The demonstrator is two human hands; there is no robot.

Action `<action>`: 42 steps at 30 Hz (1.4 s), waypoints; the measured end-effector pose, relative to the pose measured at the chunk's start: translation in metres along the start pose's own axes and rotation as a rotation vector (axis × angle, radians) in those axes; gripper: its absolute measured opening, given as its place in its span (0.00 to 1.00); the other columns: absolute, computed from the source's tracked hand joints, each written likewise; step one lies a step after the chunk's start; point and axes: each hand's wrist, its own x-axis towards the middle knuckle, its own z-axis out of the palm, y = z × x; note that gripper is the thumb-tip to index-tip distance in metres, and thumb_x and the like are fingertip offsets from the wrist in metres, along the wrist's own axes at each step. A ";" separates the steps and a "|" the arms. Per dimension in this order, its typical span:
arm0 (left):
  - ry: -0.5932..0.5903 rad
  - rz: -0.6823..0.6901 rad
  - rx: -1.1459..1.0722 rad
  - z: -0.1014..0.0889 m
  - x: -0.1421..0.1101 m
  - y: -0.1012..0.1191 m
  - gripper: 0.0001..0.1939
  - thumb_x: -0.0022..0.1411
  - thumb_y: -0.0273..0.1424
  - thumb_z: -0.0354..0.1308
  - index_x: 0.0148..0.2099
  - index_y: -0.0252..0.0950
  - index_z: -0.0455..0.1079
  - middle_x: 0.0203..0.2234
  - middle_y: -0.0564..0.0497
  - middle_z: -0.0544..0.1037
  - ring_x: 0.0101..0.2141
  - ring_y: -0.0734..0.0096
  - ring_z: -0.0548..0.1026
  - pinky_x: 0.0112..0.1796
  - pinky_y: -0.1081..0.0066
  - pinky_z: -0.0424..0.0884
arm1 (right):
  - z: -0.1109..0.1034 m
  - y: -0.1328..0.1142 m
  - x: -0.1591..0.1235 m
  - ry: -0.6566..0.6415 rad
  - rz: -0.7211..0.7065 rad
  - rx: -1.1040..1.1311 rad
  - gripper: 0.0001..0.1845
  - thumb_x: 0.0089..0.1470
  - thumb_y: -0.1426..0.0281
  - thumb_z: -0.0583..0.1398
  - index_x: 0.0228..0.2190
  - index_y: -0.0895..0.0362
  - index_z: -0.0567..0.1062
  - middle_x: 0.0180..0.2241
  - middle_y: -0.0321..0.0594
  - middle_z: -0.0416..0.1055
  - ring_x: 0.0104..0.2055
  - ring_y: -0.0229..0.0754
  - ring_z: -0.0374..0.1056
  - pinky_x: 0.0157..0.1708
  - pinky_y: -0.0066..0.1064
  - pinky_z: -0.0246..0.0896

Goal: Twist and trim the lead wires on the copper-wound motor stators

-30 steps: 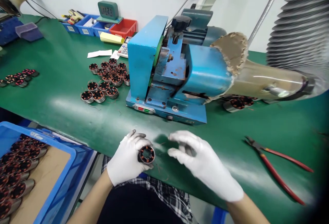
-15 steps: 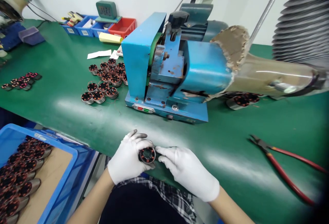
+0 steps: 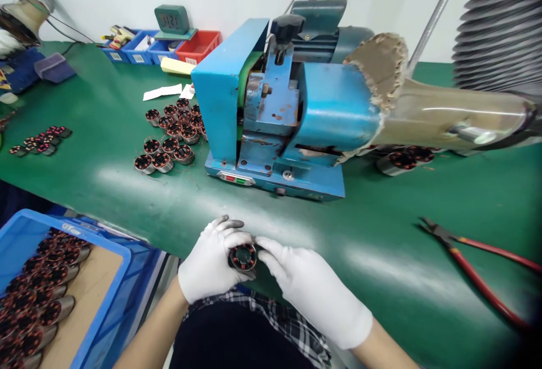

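In my white-gloved left hand (image 3: 215,264) is a motor stator (image 3: 243,257), a short metal ring with copper windings around a dark open centre. The fingers wrap its far and left sides, and its round face points up at me. My right hand (image 3: 305,281), also gloved, has thumb and forefinger drawn together at the stator's right rim. Whatever lies between those fingertips is too small to make out. Both hands are over the near edge of the green bench (image 3: 178,205), close to my body.
A blue belt machine (image 3: 271,132) stands ahead, with a duct (image 3: 461,106) to its right. Several stators (image 3: 162,161) are grouped left of it. Red-handled cutters (image 3: 442,233) lie at right. A blue bin (image 3: 122,262) of stators stands at lower left.
My right wrist has shifted slightly right and toward me, its fingertips staying by the stator's rim. The left hand keeps its hold. The view has shifted a little.
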 end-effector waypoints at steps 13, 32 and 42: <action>0.011 -0.013 -0.011 0.001 -0.003 -0.004 0.26 0.41 0.34 0.68 0.44 0.41 0.65 0.40 0.50 0.76 0.48 0.58 0.69 0.54 0.56 0.56 | 0.017 0.036 -0.004 -0.156 0.243 0.854 0.18 0.58 0.62 0.47 0.27 0.58 0.69 0.27 0.38 0.74 0.10 0.28 0.55 0.12 0.25 0.49; -0.080 -0.285 -0.365 -0.013 -0.011 0.010 0.30 0.42 0.32 0.68 0.50 0.41 0.65 0.49 0.46 0.69 0.50 0.57 0.67 0.51 0.59 0.62 | 0.006 0.001 -0.012 0.357 -0.352 -0.113 0.10 0.49 0.80 0.51 0.28 0.58 0.71 0.24 0.40 0.63 0.27 0.42 0.57 0.28 0.32 0.54; 0.271 0.038 -0.364 -0.038 -0.013 0.048 0.11 0.55 0.28 0.59 0.43 0.41 0.70 0.41 0.45 0.71 0.45 0.61 0.70 0.45 0.63 0.69 | -0.026 -0.012 -0.026 0.163 -0.178 0.352 0.13 0.59 0.73 0.48 0.24 0.55 0.63 0.23 0.32 0.64 0.26 0.37 0.60 0.29 0.27 0.55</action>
